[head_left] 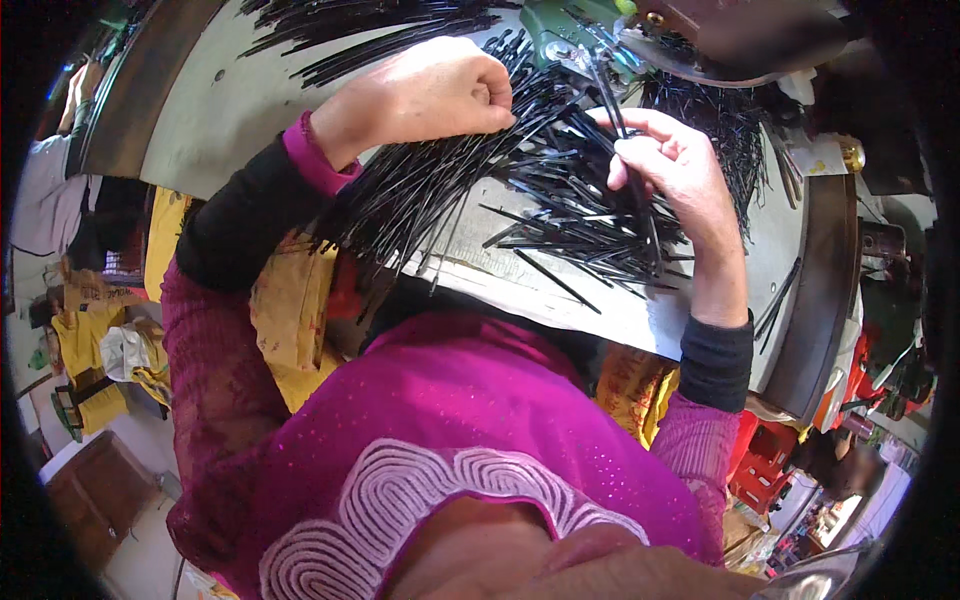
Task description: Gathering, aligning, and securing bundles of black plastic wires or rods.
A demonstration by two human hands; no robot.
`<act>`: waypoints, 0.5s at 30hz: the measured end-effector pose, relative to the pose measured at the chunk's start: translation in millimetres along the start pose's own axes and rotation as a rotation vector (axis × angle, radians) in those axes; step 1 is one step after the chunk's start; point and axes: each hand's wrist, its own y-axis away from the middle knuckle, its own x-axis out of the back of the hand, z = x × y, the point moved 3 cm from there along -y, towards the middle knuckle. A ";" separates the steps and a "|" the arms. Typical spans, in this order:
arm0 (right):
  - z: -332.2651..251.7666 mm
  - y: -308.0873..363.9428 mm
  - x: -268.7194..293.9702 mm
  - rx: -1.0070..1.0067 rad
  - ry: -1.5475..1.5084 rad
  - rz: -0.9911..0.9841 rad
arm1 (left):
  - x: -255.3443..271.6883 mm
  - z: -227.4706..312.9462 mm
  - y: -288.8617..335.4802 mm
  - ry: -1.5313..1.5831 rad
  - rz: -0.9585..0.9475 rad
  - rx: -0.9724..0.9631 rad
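The right hand point(675, 170) is closed on a black stick point(608, 95), pinching it between thumb and fingers; the stick stands out past the fingertips toward the far side of the counter point(215, 125). It is slim, straight and dark, with a glossy streak along it. Whether a second one lies behind it in the same grip, I cannot tell.

The left hand point(430, 90) has its fingers curled in, thumb and forefinger close together at the edge of the long sticks point(410, 195); whether they pinch one is unclear.

Those long sticks are thin, black and shiny, fanned in a loose heap under and beside the left hand, their near ends reaching the counter's near edge. Under and beside the right hand lie short sticks point(580, 215), broader and flatter, heaped at crossing angles and catching white light. One loose piece point(555, 280) lies slantwise nearer the person.

Farther out, another bundle point(375, 50) spreads past the left hand, and a tangled dark pile point(742, 140) lies right of the right hand. A green machine point(546, 22) with metal parts stands beyond both hands. Below the counter hang yellow bags point(290, 310).
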 end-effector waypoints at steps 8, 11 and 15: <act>5.1 -1.9 -9.6 -0.032 -0.148 0.017 | -4.0 -0.9 -29.3 0.710 0.066 0.139; 4.0 -0.3 -10.7 -0.024 -0.178 0.016 | -11.0 -1.7 -42.1 0.852 0.112 0.121; 3.0 0.4 -11.5 -0.032 -0.212 -0.012 | -22.5 -4.8 -49.2 0.935 0.192 0.141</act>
